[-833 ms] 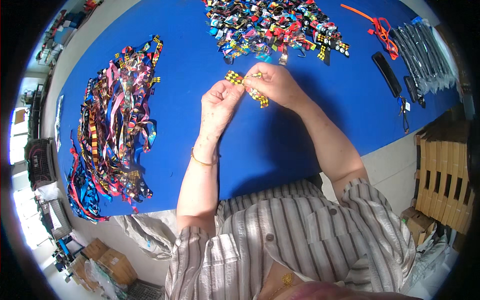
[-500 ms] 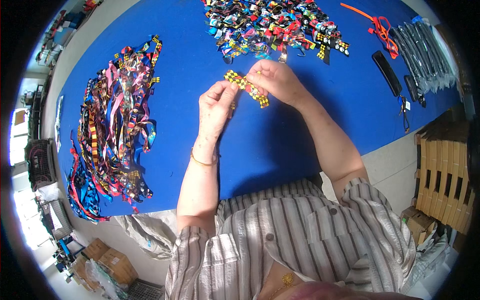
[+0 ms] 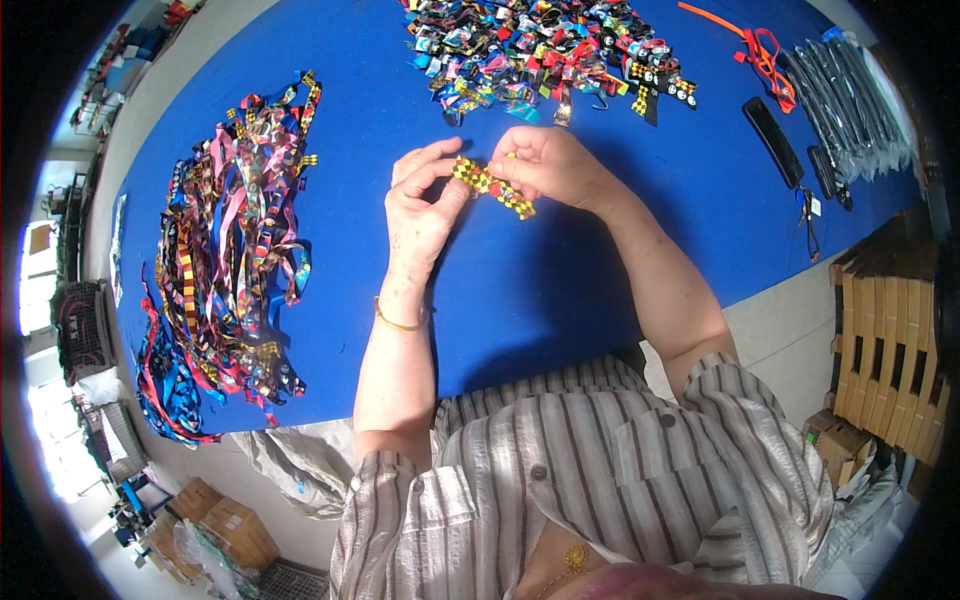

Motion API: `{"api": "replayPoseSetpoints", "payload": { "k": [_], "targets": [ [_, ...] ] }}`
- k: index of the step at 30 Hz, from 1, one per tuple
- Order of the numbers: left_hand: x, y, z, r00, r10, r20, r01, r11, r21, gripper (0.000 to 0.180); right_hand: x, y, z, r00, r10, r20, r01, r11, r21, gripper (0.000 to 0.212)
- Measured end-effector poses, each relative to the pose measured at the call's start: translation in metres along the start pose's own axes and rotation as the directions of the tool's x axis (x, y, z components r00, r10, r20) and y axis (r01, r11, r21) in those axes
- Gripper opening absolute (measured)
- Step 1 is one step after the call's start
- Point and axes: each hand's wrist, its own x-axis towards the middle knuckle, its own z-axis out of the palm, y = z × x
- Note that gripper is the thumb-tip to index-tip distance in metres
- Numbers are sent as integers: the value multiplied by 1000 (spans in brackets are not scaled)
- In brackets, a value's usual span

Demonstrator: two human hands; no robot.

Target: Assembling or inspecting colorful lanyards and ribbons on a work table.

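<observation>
A short yellow-and-black checkered strap [image 3: 511, 198] with some red on it is up in front of me, above the blue table. My right hand [image 3: 552, 168] pinches it near its middle between thumb and fingers. At the strap's left end is my left hand [image 3: 424, 200], fingers apart, its thumb and a fingertip close beside the strap; whether they touch it is hard to see. Beyond my hands lies a dense heap of small colourful straps [image 3: 540, 55], some of them checkered too. Long patterned lanyards [image 3: 235, 230] form a pile to my left.
The blue tabletop [image 3: 540, 300] stretches around my arms. At the far right are orange scissors [image 3: 768, 70], a black phone-like object [image 3: 772, 142], a small black item with a cord [image 3: 826, 175] and plastic-wrapped dark packs [image 3: 850, 110]. Cardboard [image 3: 890, 350] stands right of the table.
My left hand has loosened its pinch and spread its fingers, shifting slightly left. My right hand still pinches the checkered strap, nearly in the same spot.
</observation>
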Motion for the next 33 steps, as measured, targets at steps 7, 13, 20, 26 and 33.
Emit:
{"api": "replayPoseSetpoints", "payload": {
  "k": [7, 13, 20, 26, 33],
  "targets": [
    [-4, 23, -4, 844, -493, 210, 534, 807, -251, 8, 1, 6, 2, 997, -69, -26, 68, 998, -13, 14],
    [-7, 10, 4, 905, -364, 220, 419, 676, -606, 8, 1, 2, 1, 999, -24, -40, 27, 998, 54, 17],
    [-7, 8, 7, 881, -350, 320, 474, 639, -606, 16, 2, 5, 2, 999, -18, -38, 19, 1000, 19, 14],
    [-8, 5, 10, 897, -332, 293, 441, 610, -658, 18, 4, 10, 7, 991, -117, -59, 120, 992, 46, 10],
    [-5, 10, 12, 885, -367, 286, 462, 621, -633, 20, 4, 11, 9, 977, -189, -99, 190, 982, -6, 9]
  ]
}}
